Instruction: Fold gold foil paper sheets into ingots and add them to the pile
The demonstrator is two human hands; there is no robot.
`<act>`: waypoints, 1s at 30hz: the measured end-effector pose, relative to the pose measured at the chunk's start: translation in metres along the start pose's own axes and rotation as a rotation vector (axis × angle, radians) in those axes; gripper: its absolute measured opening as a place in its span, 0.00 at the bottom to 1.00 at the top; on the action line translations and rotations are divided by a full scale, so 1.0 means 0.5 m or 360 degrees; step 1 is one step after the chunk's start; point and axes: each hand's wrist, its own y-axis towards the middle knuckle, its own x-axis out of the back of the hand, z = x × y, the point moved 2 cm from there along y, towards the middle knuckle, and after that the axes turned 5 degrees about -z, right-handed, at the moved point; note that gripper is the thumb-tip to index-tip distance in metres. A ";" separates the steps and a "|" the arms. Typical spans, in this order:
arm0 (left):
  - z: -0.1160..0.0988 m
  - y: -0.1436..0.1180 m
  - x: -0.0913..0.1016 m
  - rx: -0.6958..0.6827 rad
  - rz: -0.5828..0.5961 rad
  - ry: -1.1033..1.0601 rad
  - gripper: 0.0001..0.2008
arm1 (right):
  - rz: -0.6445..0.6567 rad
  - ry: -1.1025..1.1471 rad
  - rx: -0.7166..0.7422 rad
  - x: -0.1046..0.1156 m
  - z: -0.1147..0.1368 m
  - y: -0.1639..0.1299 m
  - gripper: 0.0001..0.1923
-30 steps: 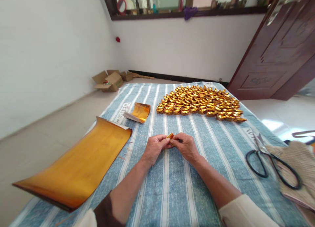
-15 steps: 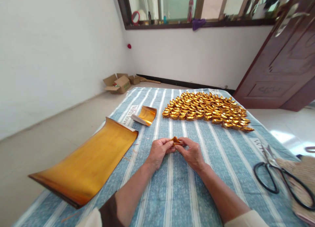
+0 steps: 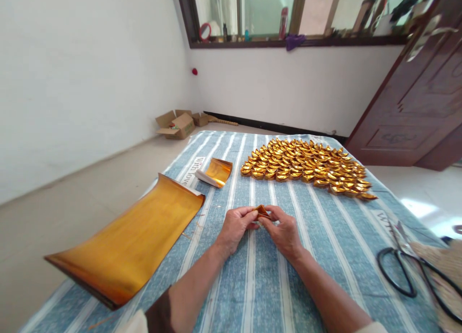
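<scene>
Centrally, just above the striped cloth (image 3: 252, 275) that covers the bench, a small gold foil piece (image 3: 262, 211) is pinched between the two hands. The left hand (image 3: 236, 227) is closed on its left end with thumb and fingertips, and the right hand (image 3: 285, 232) is closed on its right end, so that the piece is held between both and is barely seen past the fingers. The step in hand is judged to be the folding and shaping of this piece, which looks partly formed already, with a pointed flap raised. Firm creasing at the ends seems to be called for, with the foil kept from tearing. Farther away, a broad cluster of finished gold ingots (image 3: 306, 167) is laid out in rows. A large gold foil sheet (image 3: 130, 244) lies well to the left, overhanging the edge, and a smaller curled foil stack (image 3: 215, 172) lies beyond it. Black-handled scissors (image 3: 400, 261) are seen at the right.
</scene>
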 end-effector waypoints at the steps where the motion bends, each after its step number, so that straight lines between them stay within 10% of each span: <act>1: -0.002 -0.001 0.000 -0.0004 -0.0001 0.0013 0.15 | -0.0020 0.0008 -0.0006 0.000 0.002 0.000 0.08; 30: 0.003 -0.014 0.004 0.0155 -0.0160 -0.0163 0.13 | -0.0064 -0.0121 0.0332 0.001 0.021 -0.016 0.09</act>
